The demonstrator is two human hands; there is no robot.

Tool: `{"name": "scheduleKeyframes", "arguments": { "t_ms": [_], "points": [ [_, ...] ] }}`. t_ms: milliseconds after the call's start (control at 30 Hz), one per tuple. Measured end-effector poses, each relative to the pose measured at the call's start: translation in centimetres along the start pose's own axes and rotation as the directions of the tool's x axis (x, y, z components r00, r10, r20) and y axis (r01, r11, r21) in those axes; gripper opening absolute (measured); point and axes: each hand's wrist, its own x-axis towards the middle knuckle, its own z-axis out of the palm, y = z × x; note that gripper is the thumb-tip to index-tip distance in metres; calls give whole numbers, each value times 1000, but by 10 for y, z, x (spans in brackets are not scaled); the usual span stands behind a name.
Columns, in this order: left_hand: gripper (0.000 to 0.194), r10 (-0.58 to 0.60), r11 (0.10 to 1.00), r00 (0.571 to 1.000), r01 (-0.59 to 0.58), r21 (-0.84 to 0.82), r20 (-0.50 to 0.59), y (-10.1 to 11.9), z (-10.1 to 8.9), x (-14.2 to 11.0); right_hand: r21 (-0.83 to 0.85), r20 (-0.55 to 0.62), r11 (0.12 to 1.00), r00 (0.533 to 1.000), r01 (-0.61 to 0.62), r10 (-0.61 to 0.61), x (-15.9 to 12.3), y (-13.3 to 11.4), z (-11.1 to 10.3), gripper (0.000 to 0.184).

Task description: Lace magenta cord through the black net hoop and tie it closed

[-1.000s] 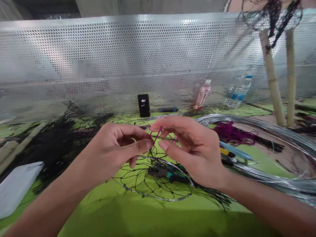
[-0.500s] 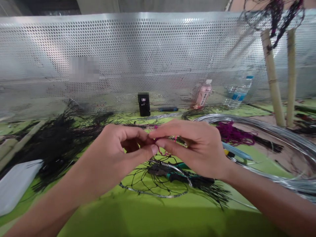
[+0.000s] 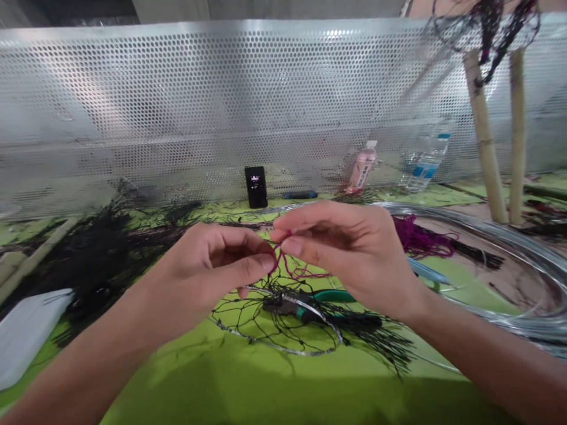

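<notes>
I have the purple thread between the left hand and right hand, each with thumb and finger pinched on it, at twelve o'clock from the netted hoop. I judge it light, limp and prone to snag, so I'd hold it by fingertips near the crossing, clear of the slack trailing towards four o'clock.

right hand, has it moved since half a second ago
Yes: the right hand has shifted up in the view, its fingertips closer to the black device, and slightly right.
</notes>
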Motion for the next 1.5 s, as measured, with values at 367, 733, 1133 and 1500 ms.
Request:
{"name": "scheduleKeyframes", "arguments": {
  "t_ms": [367, 733, 1133, 1500],
  "points": [
    [16, 46, 970, 999, -39, 239, -24, 3, 5, -2, -37, 243, 960, 935, 276, -260, 6, 14, -8, 35],
    [22, -33, 968, 998, 45, 247, -50, 12, 9, -5, -94, 34, 994, 998, -48, 52, 2, 5, 2, 18],
    [15, 15, 1000, 999, -16, -4, -48, 6, 3, 0, -65, 83, 997, 996, -39, 45, 2, 4, -3, 20],
    [14, -9, 999, 999, 10, 33, -50, 10, 5, -4, -146, 46, 984, 995, 99, -93, 2, 4, 2, 13]
  ]
}}
